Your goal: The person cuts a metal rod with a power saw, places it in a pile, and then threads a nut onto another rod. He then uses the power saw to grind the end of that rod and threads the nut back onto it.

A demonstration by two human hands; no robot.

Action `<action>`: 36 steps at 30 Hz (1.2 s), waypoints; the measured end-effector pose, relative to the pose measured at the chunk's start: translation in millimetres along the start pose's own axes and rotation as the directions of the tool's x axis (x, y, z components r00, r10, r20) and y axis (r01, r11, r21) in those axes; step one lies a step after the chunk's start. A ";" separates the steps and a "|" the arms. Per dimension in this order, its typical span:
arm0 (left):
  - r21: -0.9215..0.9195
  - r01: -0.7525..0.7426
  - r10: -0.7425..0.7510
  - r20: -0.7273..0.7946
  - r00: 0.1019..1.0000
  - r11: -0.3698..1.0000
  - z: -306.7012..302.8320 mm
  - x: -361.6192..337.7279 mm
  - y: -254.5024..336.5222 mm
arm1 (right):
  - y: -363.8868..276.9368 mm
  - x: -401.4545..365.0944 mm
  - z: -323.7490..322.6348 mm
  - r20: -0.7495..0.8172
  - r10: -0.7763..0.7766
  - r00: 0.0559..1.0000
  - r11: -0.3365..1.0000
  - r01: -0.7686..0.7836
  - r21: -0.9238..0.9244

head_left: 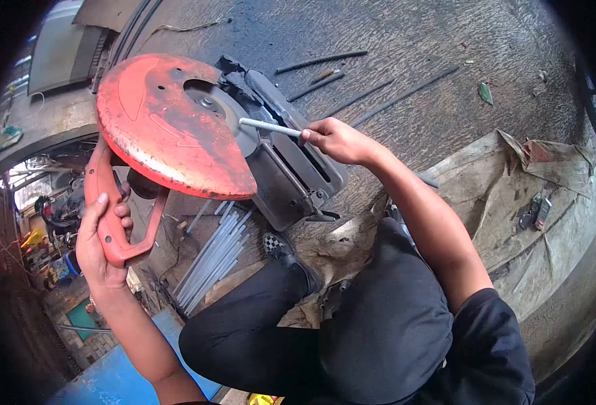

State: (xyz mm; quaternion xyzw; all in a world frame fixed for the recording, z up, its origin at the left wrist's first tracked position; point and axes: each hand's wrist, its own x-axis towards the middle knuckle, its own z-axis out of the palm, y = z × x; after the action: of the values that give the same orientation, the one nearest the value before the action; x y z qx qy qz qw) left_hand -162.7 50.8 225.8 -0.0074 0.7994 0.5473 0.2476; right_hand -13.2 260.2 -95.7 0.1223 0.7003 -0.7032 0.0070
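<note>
A chop saw with a scuffed red guard (176, 135) fills the upper left of the head view. My left hand (101, 246) is wrapped round its red loop handle (114, 233). In my right hand (337, 140), the fingers close on a threaded metal rod (267, 126), which points left. The rod's free end overlaps the grey cutting disc (234, 115) beside the guard. Below the disc lies the saw's dark metal base (281, 192).
A bundle of grey metal rods (210, 260) lies on the ground below the saw. Several dark rods (406, 96) are scattered beyond it. A dirty tarp (494, 196) spreads at the right, and a blue panel (119, 368) is at lower left. My shoe (288, 260) is near the base.
</note>
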 end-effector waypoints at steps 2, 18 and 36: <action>0.004 -0.022 0.022 -0.018 1.000 1.000 1.9 -0.9 -0.5 | 5.8 3.5 1.8 0.016 0.020 1.000 1.000 -0.021 0.023; -0.009 -0.019 0.019 0.000 1.000 1.000 3.5 -1.5 -3.5 | 2.7 0.7 19.6 -0.126 -0.074 0.989 0.984 0.052 -0.170; 0.075 -0.099 0.106 -0.105 0.989 0.992 11.4 -3.9 -4.7 | -9.9 -3.5 8.1 -0.230 -0.160 0.960 0.920 0.060 -0.388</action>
State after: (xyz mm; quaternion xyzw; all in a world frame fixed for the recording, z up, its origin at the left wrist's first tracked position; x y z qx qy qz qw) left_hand -153.5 58.0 220.2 0.0128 0.8296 0.5299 0.1755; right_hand -13.0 251.8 -85.4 0.1691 0.8232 -0.5326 -0.1003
